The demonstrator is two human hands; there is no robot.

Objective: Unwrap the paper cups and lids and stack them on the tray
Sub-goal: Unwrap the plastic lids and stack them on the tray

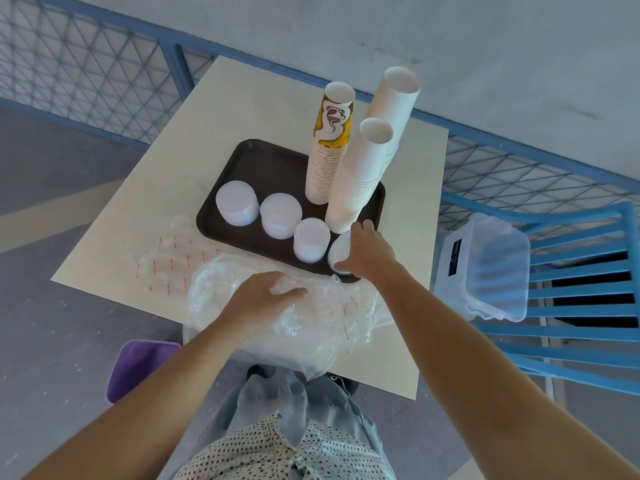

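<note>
A black tray lies on a cream table. On it stand three tall stacks of paper cups: a yellow printed stack, a white stack and a taller white stack behind. Along the tray's near edge sit several stacks of white lids. My right hand grips the rightmost lid stack at the tray's near right corner. My left hand rests flat on crumpled clear plastic wrap at the table's front edge.
Another clear wrapper with red print lies left of the tray. A clear plastic bin sits on a blue slatted chair to the right. A purple bin stands on the floor at left. Blue mesh fencing runs behind.
</note>
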